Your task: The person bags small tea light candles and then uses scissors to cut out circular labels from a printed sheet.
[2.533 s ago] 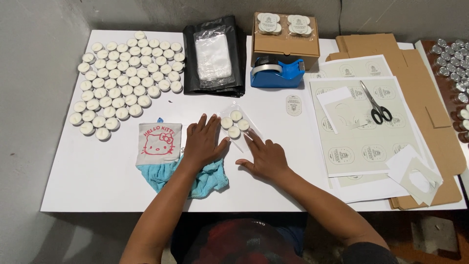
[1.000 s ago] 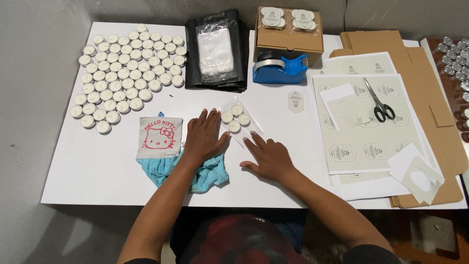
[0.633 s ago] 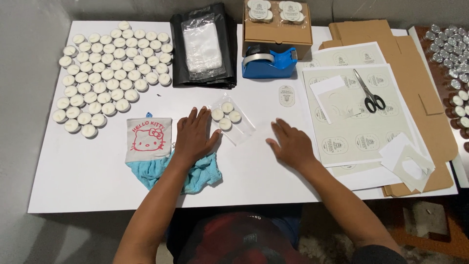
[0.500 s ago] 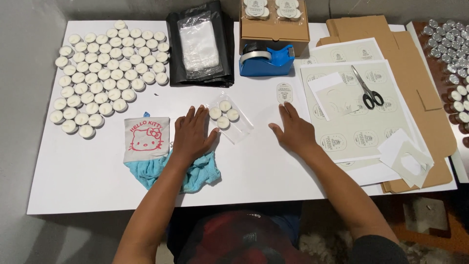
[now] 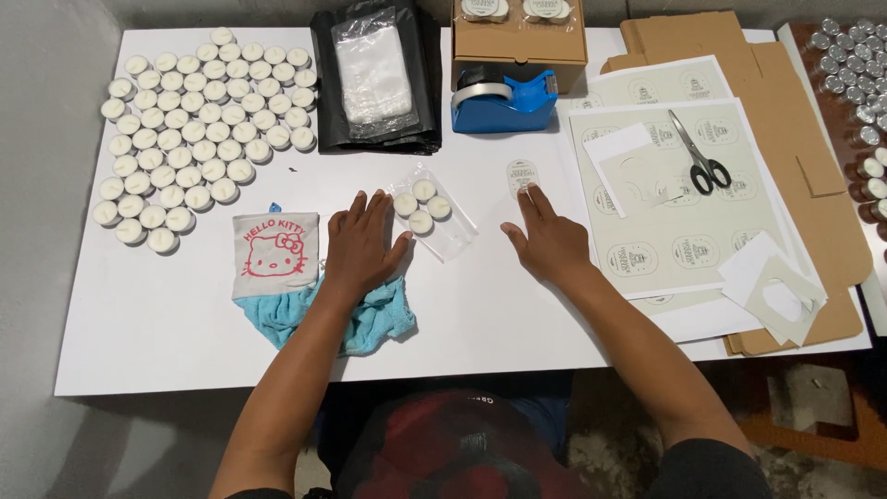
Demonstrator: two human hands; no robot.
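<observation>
Right hand [image 5: 552, 242] slid onto oval paper sticker [image 5: 521, 176], left hand [image 5: 363, 245] flat, both open

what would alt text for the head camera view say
Seen from above, a person's right hand reaches its fingertips to a small oval label on a white table, while the left hand rests flat beside a clear bag of four tealights. Rows of tealights, a blue tape dispenser and scissors lie around.

Oval cream label [image 5: 520, 176] beside clear, perhaps plastic, candle packet [image 5: 431, 212].
</observation>
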